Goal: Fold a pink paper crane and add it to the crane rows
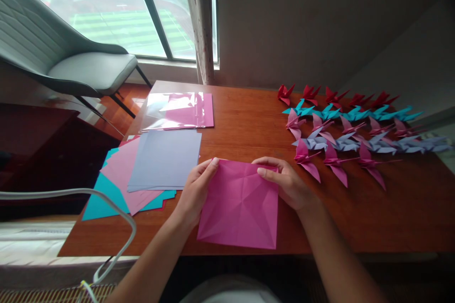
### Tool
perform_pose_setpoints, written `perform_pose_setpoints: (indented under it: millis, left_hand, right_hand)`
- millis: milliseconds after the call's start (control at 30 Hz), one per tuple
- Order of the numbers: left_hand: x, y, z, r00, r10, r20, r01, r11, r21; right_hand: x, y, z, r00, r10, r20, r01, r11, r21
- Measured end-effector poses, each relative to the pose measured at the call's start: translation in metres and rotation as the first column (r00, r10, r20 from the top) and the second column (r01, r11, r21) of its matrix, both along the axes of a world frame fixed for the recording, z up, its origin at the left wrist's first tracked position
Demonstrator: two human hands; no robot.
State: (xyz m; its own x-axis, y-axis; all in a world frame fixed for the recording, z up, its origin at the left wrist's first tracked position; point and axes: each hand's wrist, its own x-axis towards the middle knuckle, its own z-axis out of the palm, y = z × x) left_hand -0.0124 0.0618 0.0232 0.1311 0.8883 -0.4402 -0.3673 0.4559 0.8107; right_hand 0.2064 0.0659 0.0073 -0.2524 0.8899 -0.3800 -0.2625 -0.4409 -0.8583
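Note:
A square of magenta origami paper (240, 208), marked with crossing fold creases, is spread out flat between my two hands at the table's near side. My left hand (197, 189) pinches its upper left corner, thumb on top and fingers behind. At the upper right corner my right hand (284, 182) grips it the same way. To the right stand folded paper cranes in rows: magenta cranes (334, 163) nearest, then lavender cranes (350, 142), pink cranes (350, 125), turquoise cranes (355, 112) and red cranes (334, 96) at the back.
Left of my hands lie lavender sheets (165, 161) over pink sheets (119, 170) and turquoise sheets (103, 199). A clear plastic packet (177, 111) with magenta paper sits behind them on the wooden table (245, 118). A white cable (121, 213) loops at lower left, and a chair (92, 68) stands beyond.

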Motion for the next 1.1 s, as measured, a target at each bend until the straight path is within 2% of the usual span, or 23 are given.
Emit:
perform_pose_setpoints:
  millis: [200,333,533,667,900,1100]
  left_hand:
    - [0.001,-0.001,-0.001,1.000,-0.017,-0.004,0.017,1.000,0.022]
    - [0.002,0.000,-0.001,0.998,-0.029,-0.055,0.031,0.998,0.049]
    - [0.001,0.000,-0.001,0.985,-0.131,-0.115,0.142,0.985,0.095]
    - [0.001,0.001,-0.004,0.991,-0.053,-0.125,0.070,0.988,0.135]
    - [-0.001,0.002,-0.006,0.971,0.186,-0.149,-0.145,0.957,0.253]
    - [-0.003,0.002,-0.007,0.965,0.230,-0.125,-0.200,0.956,0.217]
  right_hand:
    - [-0.006,0.001,0.002,0.988,-0.074,0.136,0.065,0.995,0.071]
    - [-0.004,0.003,0.001,0.966,-0.200,0.164,0.177,0.973,0.145]
    - [0.005,0.010,-0.008,0.894,-0.440,0.089,0.422,0.891,0.171]
    - [0.006,0.012,-0.009,0.826,-0.563,0.028,0.549,0.815,0.187]
    - [0.002,0.010,-0.007,0.853,-0.523,0.004,0.509,0.832,0.219]
    - [0.004,0.008,-0.007,0.880,-0.463,0.109,0.420,0.863,0.279]
